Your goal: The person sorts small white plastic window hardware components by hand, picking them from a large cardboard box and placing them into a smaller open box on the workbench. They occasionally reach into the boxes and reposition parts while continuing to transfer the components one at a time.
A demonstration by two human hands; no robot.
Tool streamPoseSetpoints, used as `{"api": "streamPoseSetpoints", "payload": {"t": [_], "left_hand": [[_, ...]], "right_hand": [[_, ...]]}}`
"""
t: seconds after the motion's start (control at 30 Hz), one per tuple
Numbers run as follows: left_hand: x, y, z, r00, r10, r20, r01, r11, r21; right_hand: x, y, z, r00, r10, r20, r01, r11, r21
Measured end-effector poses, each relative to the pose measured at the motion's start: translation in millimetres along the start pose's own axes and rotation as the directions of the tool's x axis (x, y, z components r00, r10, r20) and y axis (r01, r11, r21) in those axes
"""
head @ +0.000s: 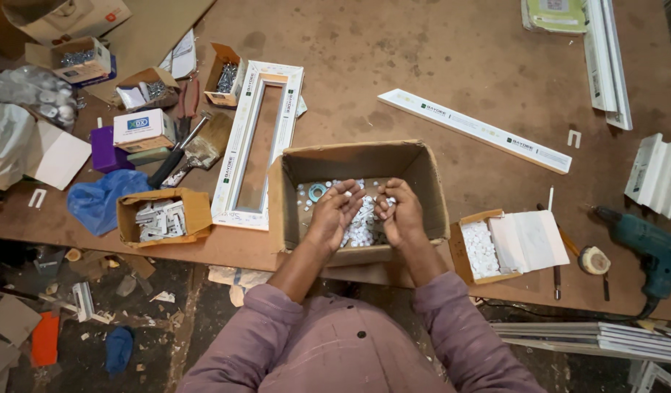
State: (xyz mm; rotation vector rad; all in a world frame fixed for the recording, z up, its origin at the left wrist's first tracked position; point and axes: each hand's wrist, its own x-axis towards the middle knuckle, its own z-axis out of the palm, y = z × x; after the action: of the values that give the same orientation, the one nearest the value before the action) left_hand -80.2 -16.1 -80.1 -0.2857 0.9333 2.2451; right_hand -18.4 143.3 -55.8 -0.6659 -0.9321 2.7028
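Observation:
An open cardboard box (364, 159) stands at the near edge of the brown worktable (422, 58). Its bottom holds many small white plastic pieces (364, 231) and a light blue ring (317, 192). Both my hands are inside the box. My left hand (336, 211) is palm up with fingers curled, a few white bits on it. My right hand (398, 210) is cupped beside it, fingers bent around small white pieces. The two hands nearly touch.
A white rectangular frame (257, 142) lies left of the box. Small cartons of hardware (163, 217) and a blue bag (99, 200) sit farther left. Right: a small box of white pieces (481, 249), a teal drill (644, 244), a white profile strip (475, 129).

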Motion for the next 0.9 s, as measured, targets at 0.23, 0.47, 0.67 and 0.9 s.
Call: {"api": "streamPoseSetpoints", "payload": {"t": [0.23, 0.47, 0.67, 0.9], "left_hand": [[-4, 2, 1, 1.0, -0.006, -0.011, 0.006, 1.0, 0.022], [-4, 1, 1, 1.0, -0.02, -0.013, 0.02, 0.999, 0.034], [-5, 3, 0, 1.0, -0.025, -0.005, 0.025, 0.998, 0.056], [-7, 5, 4, 0.999, -0.034, -0.02, 0.035, 0.998, 0.057]], "right_hand": [[-14, -7, 17, 0.999, 0.045, -0.018, -0.047, 0.991, -0.127], [-15, 0, 15, 0.999, -0.02, 0.048, 0.028, 0.985, -0.17], [-11, -1, 10, 0.997, 0.032, 0.067, -0.025, 0.993, -0.115], [-12, 2, 11, 0.999, 0.029, 0.023, -0.024, 0.978, -0.207]]}}
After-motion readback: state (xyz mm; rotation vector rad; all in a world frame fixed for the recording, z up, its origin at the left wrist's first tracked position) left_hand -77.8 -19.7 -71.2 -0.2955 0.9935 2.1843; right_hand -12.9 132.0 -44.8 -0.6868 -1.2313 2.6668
